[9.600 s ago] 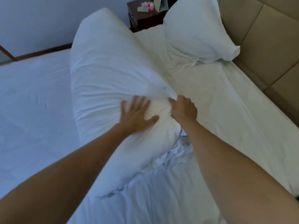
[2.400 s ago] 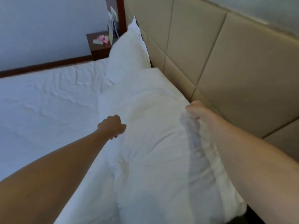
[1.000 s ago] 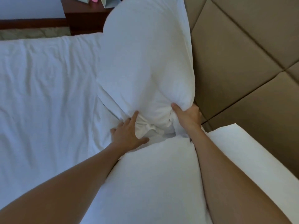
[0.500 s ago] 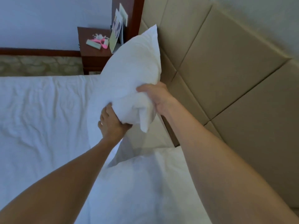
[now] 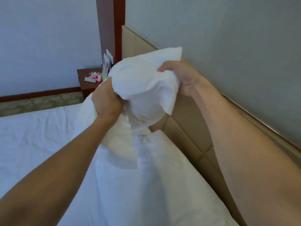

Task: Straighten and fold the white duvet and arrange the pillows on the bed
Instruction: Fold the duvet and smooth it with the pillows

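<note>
A white pillow (image 5: 143,88) is lifted off the bed in front of the headboard, bunched at its near end. My left hand (image 5: 105,101) grips its left side with curled fingers. My right hand (image 5: 182,75) grips its right upper edge. A second white pillow (image 5: 146,185) lies flat below, along the headboard. The white bed surface (image 5: 40,136) spreads to the left, wrinkled. The duvet cannot be told apart from the sheet.
A tan padded headboard (image 5: 187,136) runs along the right. A dark wooden nightstand (image 5: 88,85) stands beyond the bed, holding pink and pale small items (image 5: 94,78) and cards. A wooden post (image 5: 110,30) rises behind it. Patterned floor (image 5: 40,103) shows past the bed's far edge.
Both hands have raised the far pillow higher off the bed. The view has tilted up, showing more wall and the top of the headboard.
</note>
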Available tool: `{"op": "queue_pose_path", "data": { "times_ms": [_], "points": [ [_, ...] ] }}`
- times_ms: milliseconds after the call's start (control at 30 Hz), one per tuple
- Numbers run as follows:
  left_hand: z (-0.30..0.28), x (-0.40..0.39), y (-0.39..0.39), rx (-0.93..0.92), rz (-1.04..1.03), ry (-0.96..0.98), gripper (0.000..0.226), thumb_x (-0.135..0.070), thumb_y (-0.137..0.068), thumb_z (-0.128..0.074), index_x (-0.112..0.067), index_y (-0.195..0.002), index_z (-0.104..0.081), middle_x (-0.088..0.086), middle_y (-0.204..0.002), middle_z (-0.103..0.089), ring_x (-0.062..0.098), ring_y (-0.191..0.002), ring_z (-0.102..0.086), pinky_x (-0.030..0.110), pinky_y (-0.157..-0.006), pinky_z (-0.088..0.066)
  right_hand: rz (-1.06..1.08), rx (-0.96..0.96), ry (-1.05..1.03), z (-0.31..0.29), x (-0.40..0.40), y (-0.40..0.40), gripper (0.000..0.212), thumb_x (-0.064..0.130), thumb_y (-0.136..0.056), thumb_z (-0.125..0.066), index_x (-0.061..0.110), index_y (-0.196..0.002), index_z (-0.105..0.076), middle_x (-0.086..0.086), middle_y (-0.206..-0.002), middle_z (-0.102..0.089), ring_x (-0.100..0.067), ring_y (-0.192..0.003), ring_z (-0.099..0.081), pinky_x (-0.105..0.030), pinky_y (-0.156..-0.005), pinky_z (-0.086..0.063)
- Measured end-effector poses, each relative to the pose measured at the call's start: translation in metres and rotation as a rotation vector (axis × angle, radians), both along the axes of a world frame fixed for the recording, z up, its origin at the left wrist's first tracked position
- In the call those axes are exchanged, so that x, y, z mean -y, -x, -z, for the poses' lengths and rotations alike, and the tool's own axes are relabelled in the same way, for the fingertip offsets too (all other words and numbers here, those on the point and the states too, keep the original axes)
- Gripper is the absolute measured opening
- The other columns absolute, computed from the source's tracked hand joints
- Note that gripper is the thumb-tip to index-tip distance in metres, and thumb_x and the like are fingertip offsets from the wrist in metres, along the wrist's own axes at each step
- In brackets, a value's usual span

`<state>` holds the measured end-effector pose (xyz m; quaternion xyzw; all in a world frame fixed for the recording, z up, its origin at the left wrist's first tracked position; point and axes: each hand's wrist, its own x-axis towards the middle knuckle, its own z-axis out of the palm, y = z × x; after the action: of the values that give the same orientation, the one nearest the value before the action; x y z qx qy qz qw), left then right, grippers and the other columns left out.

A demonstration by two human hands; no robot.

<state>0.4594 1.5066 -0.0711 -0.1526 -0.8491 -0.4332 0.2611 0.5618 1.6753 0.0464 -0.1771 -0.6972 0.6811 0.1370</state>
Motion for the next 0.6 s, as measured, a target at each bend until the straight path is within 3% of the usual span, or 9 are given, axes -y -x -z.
{"op": "queue_pose_path", "data": {
  "times_ms": [100, 167, 233, 300, 400, 500, 600],
  "points": [
    [-0.026, 0.002, -0.105, -0.168, 0.14, 0.044, 0.015, -0.025, -0.08, -0.063, -0.015, -0.091, -0.067, 0.011, -0.088, -0.073, 0.037, -0.082, -0.065, 0.036, -0.068, -0.043, 0.027, -0.05, 0.061, 0.005, -0.021, -0.129, 0.04, 0.004, -0.077, -0.066, -0.003, -0.117, -0.066, -0.02, -0.114, -0.07, -0.031, -0.099, -0.068, -0.046, -0.085, -0.058],
    [-0.016, -0.003, -0.194, -0.169, 0.289, 0.119, 0.023, -0.023, -0.078, -0.063, -0.015, -0.099, -0.069, 0.013, -0.095, -0.073, 0.038, -0.087, -0.066, 0.04, -0.073, -0.048, 0.076, 0.003, 0.066, 0.028, -0.036, -0.218, 0.029, 0.006, -0.085, -0.06, 0.005, -0.112, -0.069, -0.01, -0.102, -0.074, -0.024, -0.094, -0.07, -0.035, -0.073, -0.059],
    [0.004, -0.015, -0.276, -0.04, 0.469, 0.325, 0.028, -0.019, -0.075, -0.062, -0.018, -0.103, -0.066, 0.011, -0.1, -0.072, 0.039, -0.092, -0.065, 0.04, -0.073, -0.049, 0.205, 0.172, 0.089, 0.063, -0.051, -0.299, 0.024, 0.01, -0.087, -0.06, 0.009, -0.108, -0.07, -0.005, -0.093, -0.076, -0.024, -0.094, -0.071, -0.031, -0.065, -0.057],
    [0.029, -0.029, -0.341, 0.134, 0.614, 0.646, 0.032, -0.018, -0.073, -0.061, -0.02, -0.105, -0.06, 0.012, -0.104, -0.069, 0.039, -0.096, -0.064, 0.038, -0.074, -0.048, 0.385, 0.425, 0.121, 0.108, -0.063, -0.362, 0.026, 0.012, -0.084, -0.064, 0.006, -0.108, -0.07, -0.01, -0.09, -0.074, -0.032, -0.092, -0.069, -0.032, -0.063, -0.052],
    [0.058, -0.034, -0.407, 0.276, 0.732, 0.897, 0.023, -0.016, -0.074, -0.059, -0.018, -0.096, -0.055, 0.014, -0.101, -0.066, 0.039, -0.093, -0.063, 0.034, -0.071, -0.044, 0.585, 0.638, 0.222, 0.159, -0.065, -0.425, 0.033, 0.012, -0.074, -0.073, 0.002, -0.106, -0.071, -0.016, -0.097, -0.072, -0.029, -0.077, -0.065, -0.031, -0.062, -0.05],
    [0.062, -0.033, -0.445, 0.245, 0.713, 0.918, 0.016, -0.016, -0.072, -0.058, -0.019, -0.085, -0.048, 0.012, -0.094, -0.066, 0.037, -0.085, -0.063, 0.033, -0.066, -0.042, 0.683, 0.639, 0.236, 0.181, -0.062, -0.456, 0.043, 0.01, -0.067, -0.075, 0.002, -0.109, -0.067, -0.016, -0.097, -0.071, -0.029, -0.077, -0.066, -0.029, -0.059, -0.048],
    [0.047, -0.04, -0.478, 0.192, 0.716, 0.801, 0.016, -0.016, -0.071, -0.057, -0.019, -0.081, -0.045, 0.012, -0.091, -0.066, 0.038, -0.082, -0.061, 0.032, -0.064, -0.038, 0.805, 0.512, 0.187, 0.176, -0.065, -0.469, 0.048, 0.008, -0.067, -0.069, -0.002, -0.113, -0.059, -0.016, -0.096, -0.068, -0.028, -0.079, -0.067, -0.033, -0.065, -0.053]
  ]
}}
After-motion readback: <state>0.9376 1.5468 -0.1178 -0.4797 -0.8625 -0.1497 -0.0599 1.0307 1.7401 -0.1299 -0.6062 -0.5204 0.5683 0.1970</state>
